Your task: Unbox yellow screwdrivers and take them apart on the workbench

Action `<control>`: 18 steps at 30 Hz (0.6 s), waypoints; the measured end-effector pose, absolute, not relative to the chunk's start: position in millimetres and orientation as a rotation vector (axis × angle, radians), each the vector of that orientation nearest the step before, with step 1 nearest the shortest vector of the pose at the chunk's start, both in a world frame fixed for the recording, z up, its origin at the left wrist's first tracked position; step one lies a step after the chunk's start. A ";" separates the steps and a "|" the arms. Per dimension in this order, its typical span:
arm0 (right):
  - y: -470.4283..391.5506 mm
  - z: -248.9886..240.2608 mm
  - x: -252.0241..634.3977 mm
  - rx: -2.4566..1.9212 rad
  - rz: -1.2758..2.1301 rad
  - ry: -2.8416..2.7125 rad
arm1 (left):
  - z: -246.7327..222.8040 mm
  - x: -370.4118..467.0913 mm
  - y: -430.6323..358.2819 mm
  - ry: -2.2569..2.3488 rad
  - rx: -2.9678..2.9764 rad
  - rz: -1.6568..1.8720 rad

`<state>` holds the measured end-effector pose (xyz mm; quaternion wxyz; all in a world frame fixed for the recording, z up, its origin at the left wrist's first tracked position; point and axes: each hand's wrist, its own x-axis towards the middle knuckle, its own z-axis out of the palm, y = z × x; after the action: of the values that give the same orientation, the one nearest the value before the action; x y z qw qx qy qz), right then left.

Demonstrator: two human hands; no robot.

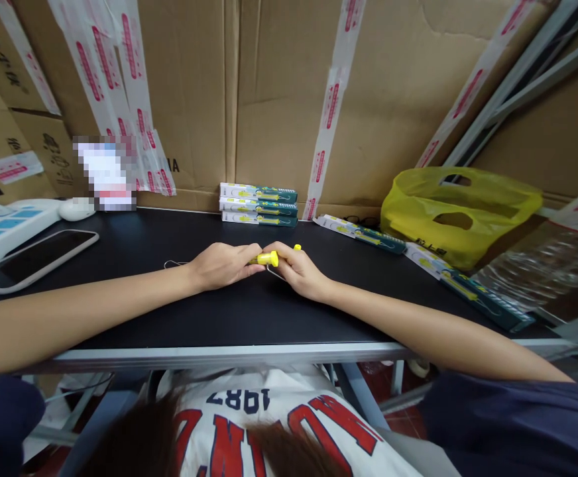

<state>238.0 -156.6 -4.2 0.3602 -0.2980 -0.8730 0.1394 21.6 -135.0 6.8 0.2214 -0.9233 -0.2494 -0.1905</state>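
Note:
My left hand (222, 265) is closed around a slim tool with a yellow end (270, 259), which sticks out past thumb and fingers. A thin wire loop (172, 264) shows behind that wrist. Close against it, my right hand (299, 273) is also closed, with a small yellow tip (297, 247) showing above its fingers and a thin metal rod (276, 272) below them. Whether both hands grip one tool or two, I cannot tell. Both hands are just above the black tabletop (249, 318), in front of a stack of three slim printed boxes (259, 205).
Two more printed boxes, one farther back (361, 234) and one nearer (468, 288), lie to the right beside a yellow plastic bag (448, 212) and clear plastic packaging (542, 258). At left are a phone (40, 258), a power strip (15, 222) and a white mouse (77, 209). Cardboard (274, 99) walls the back.

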 end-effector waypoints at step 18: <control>-150.6 -7.9 243.8 -0.859 0.224 -2.428 | 11.9 22.6 -138.5 -0.660 -2.602 -0.495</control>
<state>243.8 -150.6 -7.9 0.2749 -0.3195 -0.9030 0.0832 22.6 -138.5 11.9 0.2046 -0.9331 -0.2367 -0.1774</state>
